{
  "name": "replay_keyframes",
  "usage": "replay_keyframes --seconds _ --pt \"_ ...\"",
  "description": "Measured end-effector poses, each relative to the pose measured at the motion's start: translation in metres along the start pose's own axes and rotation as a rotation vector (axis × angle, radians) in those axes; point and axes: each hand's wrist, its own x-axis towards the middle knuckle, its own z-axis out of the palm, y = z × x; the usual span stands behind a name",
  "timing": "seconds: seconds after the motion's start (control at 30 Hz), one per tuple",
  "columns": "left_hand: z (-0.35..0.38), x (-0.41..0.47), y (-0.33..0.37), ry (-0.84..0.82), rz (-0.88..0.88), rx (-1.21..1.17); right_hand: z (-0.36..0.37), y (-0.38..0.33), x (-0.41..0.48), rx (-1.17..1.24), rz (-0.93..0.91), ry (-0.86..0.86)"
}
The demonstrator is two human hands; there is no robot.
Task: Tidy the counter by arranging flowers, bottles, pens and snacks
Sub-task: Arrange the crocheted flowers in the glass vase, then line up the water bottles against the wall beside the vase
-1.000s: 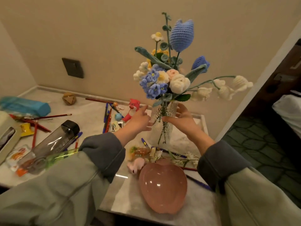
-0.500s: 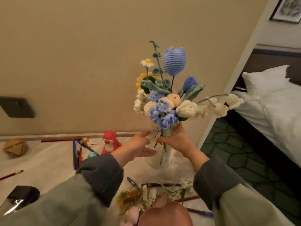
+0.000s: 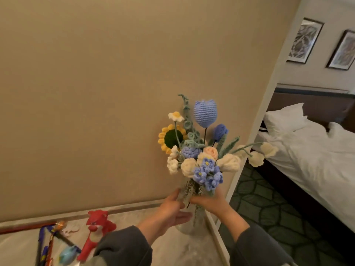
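A crochet bouquet [image 3: 199, 150] of blue tulips, a sunflower, a daisy and cream roses stands in a clear glass vase [image 3: 190, 219] at the counter's far right corner. My right hand [image 3: 209, 200] grips the bundled stems at the vase's neck. Beside the glass on its left, my left hand [image 3: 171, 208] has straight fingers that touch the vase. Several pens [image 3: 46, 244] lie at the lower left of the counter [image 3: 172, 246].
A red bear figure [image 3: 96, 231] and a small light-blue toy [image 3: 66, 256] lie left of my left sleeve. The beige wall rises right behind the vase. The counter's right edge drops to a patterned carpet [image 3: 269, 208]; a bed [image 3: 307, 160] stands beyond.
The view has tilted up, so the pink bowl and bottle left the frame. The bouquet has sunk lower into the vase, and my right hand moved up to grip the stems.
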Motion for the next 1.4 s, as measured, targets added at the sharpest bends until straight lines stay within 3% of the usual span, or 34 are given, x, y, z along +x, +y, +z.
replay_keyframes --seconds 0.4,0.63,0.7,0.83,1.0,1.4 --pt "0.003 0.006 -0.008 -0.046 0.023 -0.023 -0.002 0.01 0.002 0.04 0.013 0.036" --pt "-0.009 -0.02 -0.014 0.101 0.057 0.033 0.004 0.002 -0.025 0.111 0.334 0.084" --pt "-0.019 -0.036 -0.014 0.142 0.055 0.016 0.008 -0.006 -0.037 0.149 0.42 0.143" --pt "-0.038 -0.071 -0.016 0.209 0.102 -0.065 0.027 -0.029 -0.069 0.376 0.406 0.345" --pt "-0.058 -0.119 -0.03 0.269 0.182 -0.053 0.057 -0.06 -0.099 0.607 0.458 0.092" --pt "-0.09 -0.23 -0.104 0.662 0.213 -0.085 0.116 -0.087 -0.173 0.577 0.362 -0.358"
